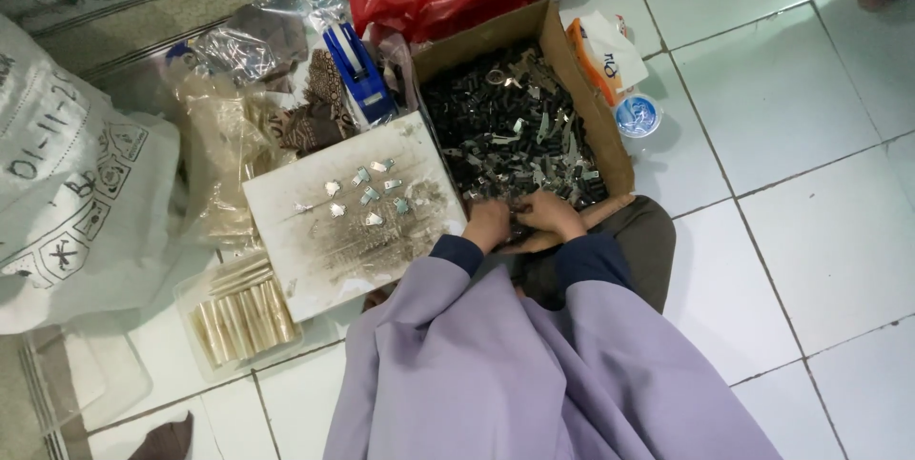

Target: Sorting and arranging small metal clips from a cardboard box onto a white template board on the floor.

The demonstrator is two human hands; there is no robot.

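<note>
While the person sits on the white tiled floor (791, 98), both hands rest at the near edge of the open brown cardboard box (572, 69), which is full of small dark metal clips (496, 117). The left hand (487, 224) and the right hand (550, 215) are close together, fingers curled into the clips; what they pinch I cannot tell. Just left of the box lies a dirty white square board (315, 260) with several small silver pieces (367, 195).

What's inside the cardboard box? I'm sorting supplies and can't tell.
The cardboard box holds a heap of small dark and silvery metal pieces. The left hand and right hand cover the near edge; the bottom is hidden.
</note>
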